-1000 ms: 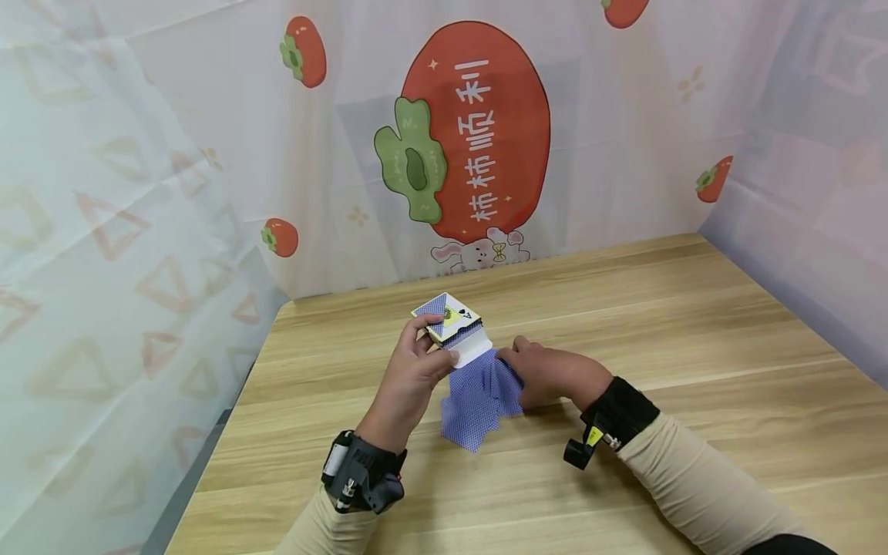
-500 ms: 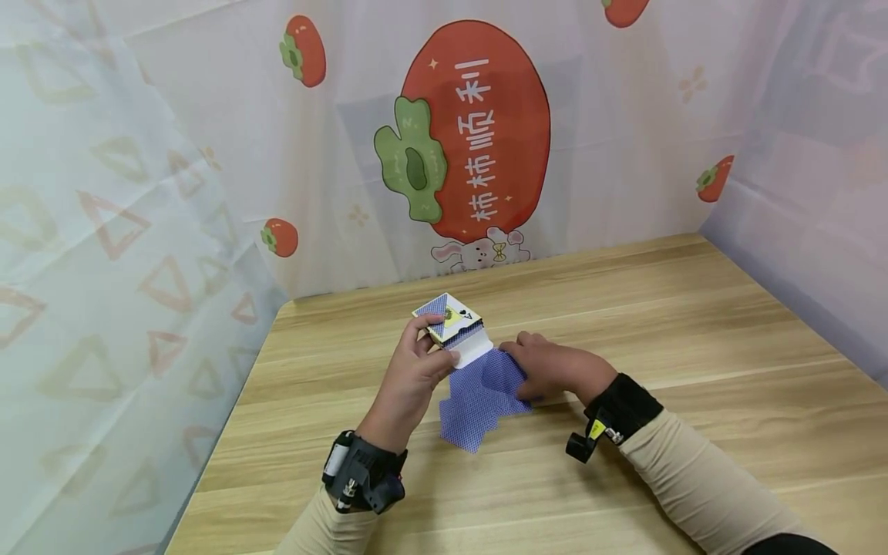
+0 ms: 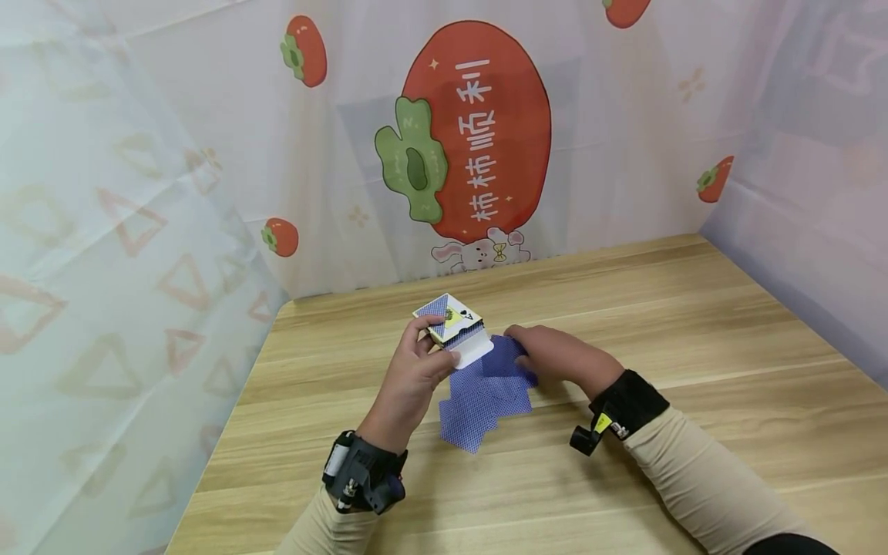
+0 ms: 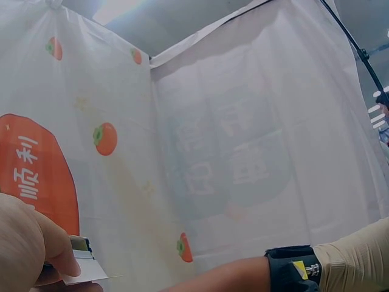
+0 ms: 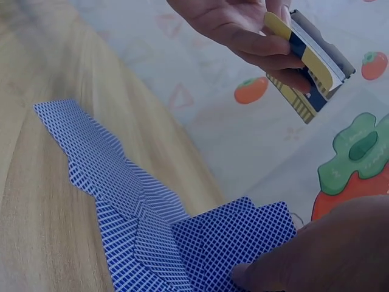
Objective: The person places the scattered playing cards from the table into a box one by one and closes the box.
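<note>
My left hand (image 3: 415,374) holds a playing-card box (image 3: 452,317) above the table, thumb by its white flap (image 3: 475,348), which hangs open toward me. An ace and a blue-and-white pattern show on the box's upper face. Blue-backed playing cards (image 3: 472,408) lie in an overlapping spread just below and right of it. At the spread's far right end, my right hand (image 3: 565,356) pinches a few cards (image 3: 501,356), which look darker than the others. The right wrist view shows the thumb (image 5: 258,275) on the cards' patterned backs; the other fingers are hidden.
The wooden table (image 3: 659,324) carries the card spread near its middle. A white curtain (image 3: 610,154) with persimmon prints stands behind the table, and more curtain hangs along both sides.
My right hand has moved slightly away and to the right, taking a few cards with it. More of the spread now shows beneath. The left hand and the box stay still.
</note>
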Demonstrator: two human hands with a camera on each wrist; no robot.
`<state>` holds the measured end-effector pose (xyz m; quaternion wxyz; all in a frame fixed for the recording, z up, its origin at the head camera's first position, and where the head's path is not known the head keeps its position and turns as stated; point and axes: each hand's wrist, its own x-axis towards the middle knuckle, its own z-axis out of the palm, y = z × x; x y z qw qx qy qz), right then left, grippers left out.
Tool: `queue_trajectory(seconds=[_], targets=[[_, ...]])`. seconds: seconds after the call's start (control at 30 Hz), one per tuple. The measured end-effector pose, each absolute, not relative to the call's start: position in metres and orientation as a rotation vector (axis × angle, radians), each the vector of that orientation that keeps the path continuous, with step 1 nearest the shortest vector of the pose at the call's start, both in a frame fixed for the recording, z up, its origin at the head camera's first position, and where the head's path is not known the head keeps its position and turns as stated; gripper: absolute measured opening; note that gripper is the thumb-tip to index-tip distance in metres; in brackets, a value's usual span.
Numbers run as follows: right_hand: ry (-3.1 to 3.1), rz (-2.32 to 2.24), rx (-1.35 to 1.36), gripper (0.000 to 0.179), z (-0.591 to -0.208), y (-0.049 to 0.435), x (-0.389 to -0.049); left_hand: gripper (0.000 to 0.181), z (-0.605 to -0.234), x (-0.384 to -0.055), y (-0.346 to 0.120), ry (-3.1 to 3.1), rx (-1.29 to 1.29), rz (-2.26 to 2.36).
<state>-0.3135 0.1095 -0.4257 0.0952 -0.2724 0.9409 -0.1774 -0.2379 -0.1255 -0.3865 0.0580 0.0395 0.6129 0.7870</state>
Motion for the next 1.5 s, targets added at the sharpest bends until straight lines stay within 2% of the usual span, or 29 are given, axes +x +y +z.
queue_trajectory(seconds=[0.2,0.3,0.4,0.57,0.7,0.8,1.13,1.37,1.5], targets=[[2.877,-0.556,-0.781,0.024,-0.429,0.113,-0.32,0.065,-0.389,-0.239,-0.126,1.855,0.109,2.39],[2.905,-0.599,-0.77,0.021,-0.432,0.115,-0.322,0.064,-0.39,-0.239,-0.126,1.861,0.105,2.386],[2.872,-0.61,-0.741,0.028,-0.434,0.115,-0.321,0.065,-0.389,-0.238,-0.125,1.864,0.104,2.381],[2.729,-0.503,-0.715,0.064,-0.433,0.11,-0.314,0.065,-0.388,-0.238,-0.124,1.86,0.102,2.384],[2.705,-0.374,-0.712,0.08,-0.431,0.104,-0.305,0.065,-0.387,-0.238,-0.124,1.861,0.099,2.382],[2.712,-0.306,-0.727,0.082,-0.431,0.099,-0.298,0.065,-0.387,-0.238,-0.123,1.86,0.092,2.376],[2.671,-0.286,-0.715,0.07,-0.429,0.087,-0.289,0.064,-0.389,-0.238,-0.124,1.855,0.081,2.381],[2.698,-0.29,-0.704,0.086,-0.427,0.087,-0.284,0.065,-0.389,-0.239,-0.124,1.855,0.088,2.384],[2.702,-0.263,-0.742,0.082,-0.425,0.086,-0.282,0.065,-0.388,-0.239,-0.123,1.859,0.092,2.381]])
